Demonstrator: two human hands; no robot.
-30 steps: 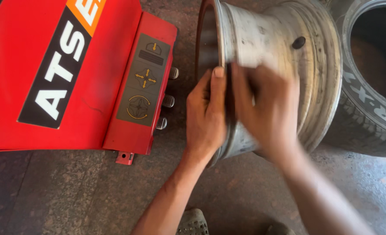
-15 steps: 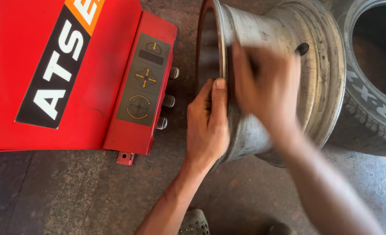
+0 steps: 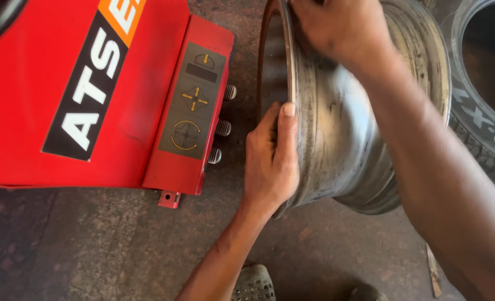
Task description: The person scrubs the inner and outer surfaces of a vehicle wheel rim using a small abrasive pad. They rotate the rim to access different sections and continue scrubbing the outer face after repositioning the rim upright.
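A bare steel wheel rim (image 3: pixel 342 139) is stood on its edge on the stained concrete floor (image 3: pixel 91 245), pretty scuffed up and dull grey. It's wedged between a red tyre-changing machine (image 3: pixel 80 83) on one side and a black tyre (image 3: pixel 481 111) on the other, and looks to be touching the tyre's tread.

The left hand (image 3: pixel 269 161) is wrapped around the rim's near flange, thumb laid flat along the outer lip, fingers curled over the edge out of sight. The right hand (image 3: pixel 342 30) is clamped over the top of the rim near the same flange, knuckles up, forearm crossing in front of the barrel.

On the machine, a grey control panel (image 3: pixel 194 103) with yellow arrow symbols can be seen, with three metal pedals (image 3: pixel 220 128) sticking out just beside the rim, not touching it. A grey shoe (image 3: pixel 253 284) is visible at the bottom edge.
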